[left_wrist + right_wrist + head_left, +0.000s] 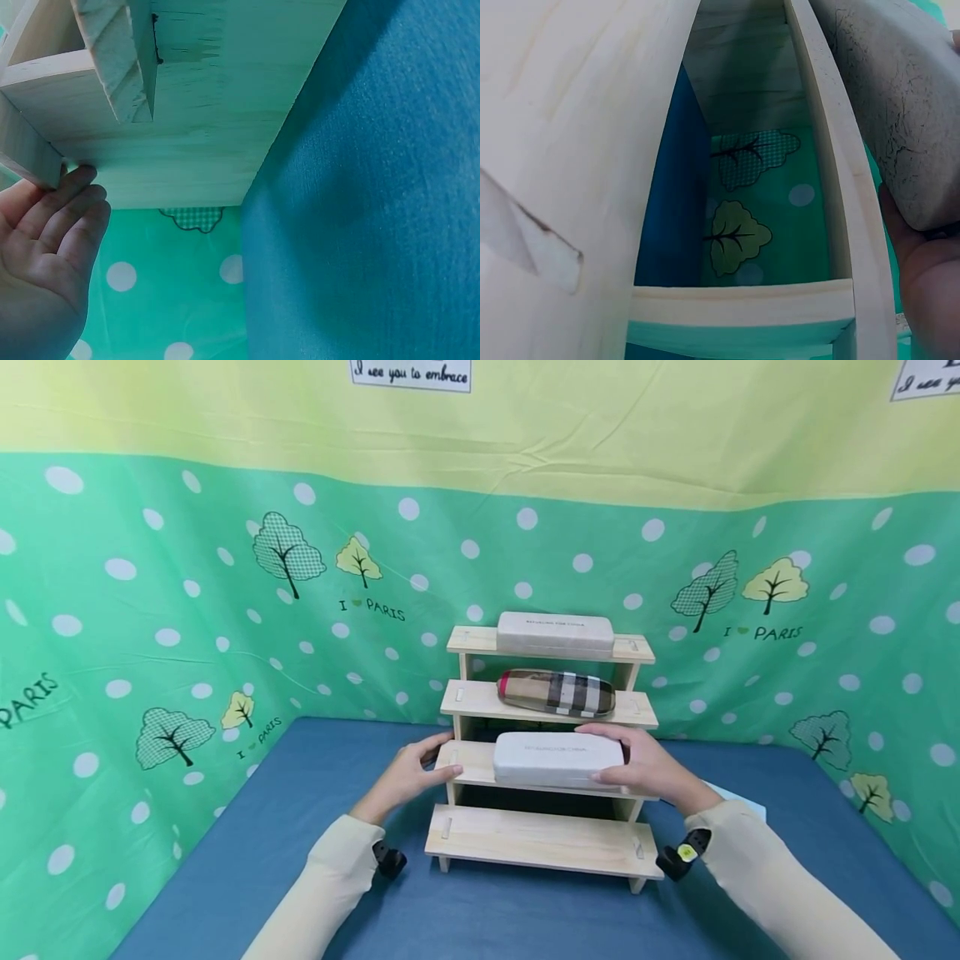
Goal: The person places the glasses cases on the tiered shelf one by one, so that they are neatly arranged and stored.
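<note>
Left hand (408, 774) pinches rack's (540, 839) left edge, likely bracing it; right hand (651, 766) grips grey case (555, 760) at rack's second-lowest shelf (477, 760).

Bright, even light fills the head view; in the left wrist view soft shadow dulls the desk (390, 187) at three o'clock; in the right, the shelf (570, 135) looks pale, slightly blurred at nine o'clock, dim at twelve.

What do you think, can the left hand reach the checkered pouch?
Probably yes, if it lets go: the left hand holds the wooden stand one step below the checkered pouch, and nothing seems to block the way.
</note>
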Demonstrator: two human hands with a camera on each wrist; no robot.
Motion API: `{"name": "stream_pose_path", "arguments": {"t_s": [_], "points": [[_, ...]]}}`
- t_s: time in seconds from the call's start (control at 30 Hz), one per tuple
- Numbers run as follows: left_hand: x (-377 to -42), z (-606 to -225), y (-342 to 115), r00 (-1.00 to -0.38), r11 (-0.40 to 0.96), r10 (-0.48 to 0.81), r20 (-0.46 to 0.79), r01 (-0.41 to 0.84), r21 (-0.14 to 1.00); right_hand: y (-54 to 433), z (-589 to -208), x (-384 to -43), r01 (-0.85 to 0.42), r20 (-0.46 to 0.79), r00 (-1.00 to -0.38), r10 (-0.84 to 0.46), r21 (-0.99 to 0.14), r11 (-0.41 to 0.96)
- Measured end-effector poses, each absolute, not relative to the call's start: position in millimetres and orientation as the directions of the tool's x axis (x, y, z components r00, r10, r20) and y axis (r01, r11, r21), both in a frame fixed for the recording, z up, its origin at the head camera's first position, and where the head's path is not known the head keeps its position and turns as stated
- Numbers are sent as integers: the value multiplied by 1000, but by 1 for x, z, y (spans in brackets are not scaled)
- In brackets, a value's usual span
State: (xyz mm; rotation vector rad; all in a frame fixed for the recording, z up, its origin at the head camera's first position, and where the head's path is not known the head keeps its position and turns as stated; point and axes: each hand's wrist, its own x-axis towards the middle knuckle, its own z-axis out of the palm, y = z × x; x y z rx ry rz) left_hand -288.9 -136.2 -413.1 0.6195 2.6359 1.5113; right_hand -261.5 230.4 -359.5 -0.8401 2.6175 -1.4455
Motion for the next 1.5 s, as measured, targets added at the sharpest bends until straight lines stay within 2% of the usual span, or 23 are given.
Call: {"name": "stream_pose_path", "arguments": {"t_s": [0.97,1.5], "points": [[-291,-414,-137,-922,446,354,156,313,839,223,-361,-270,-418,124,-838,-532,-772,479],[-290,-414,-137,-919,434,359,162,318,843,226,-364,-272,-400,94,-824,-559,-795,456]]}}
